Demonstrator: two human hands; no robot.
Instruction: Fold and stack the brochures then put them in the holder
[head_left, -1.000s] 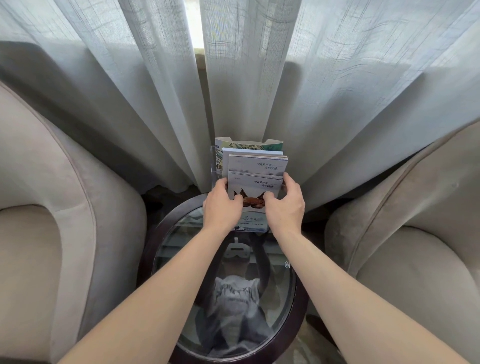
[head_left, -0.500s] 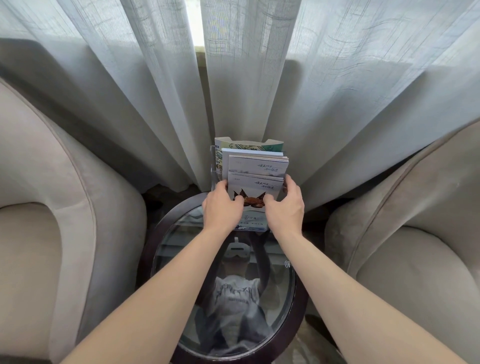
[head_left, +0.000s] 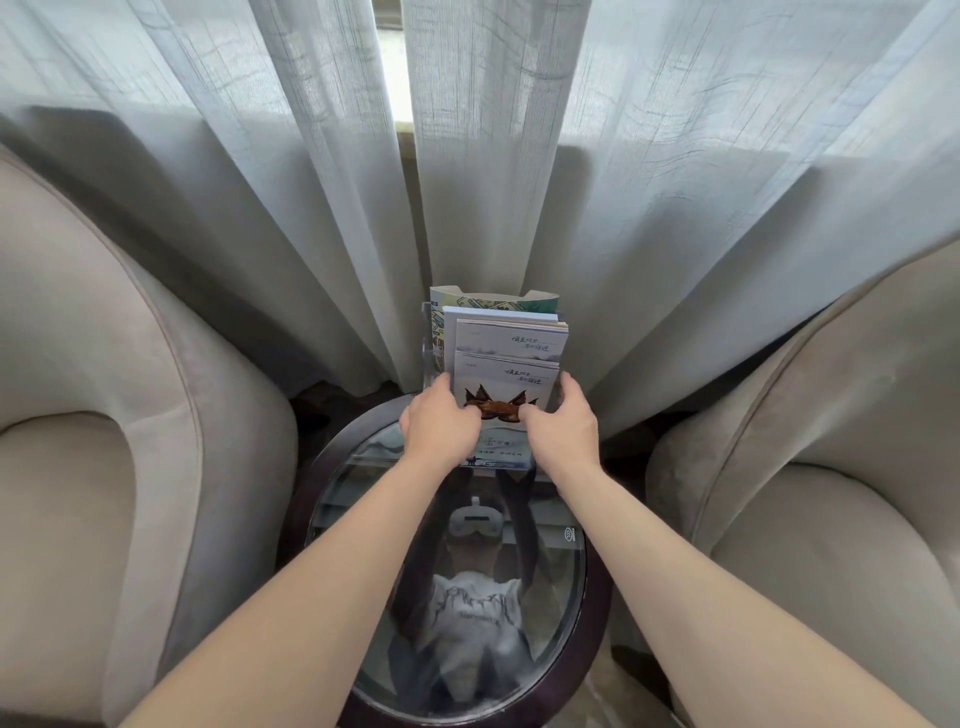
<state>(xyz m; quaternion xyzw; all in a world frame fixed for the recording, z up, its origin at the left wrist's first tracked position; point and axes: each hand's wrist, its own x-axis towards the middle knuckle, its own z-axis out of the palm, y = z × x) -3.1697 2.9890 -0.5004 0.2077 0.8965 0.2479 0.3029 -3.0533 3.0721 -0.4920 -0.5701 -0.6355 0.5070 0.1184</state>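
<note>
- Both hands hold the front brochure (head_left: 503, 395) by its side edges: the left hand (head_left: 440, 420) pinches the left edge, thumb on the cover, and the right hand (head_left: 563, 422) pinches the right edge.
- That brochure stands upright in the front tier of the clear holder (head_left: 427, 358), at the far edge of the glass table (head_left: 566, 582).
- More folded brochures (head_left: 511, 338) already stand stepped in the tiers behind it.
- Folding and stacking look done; I judge the task nearly finished.
- What seems left: seat this brochure fully and let go.
</note>
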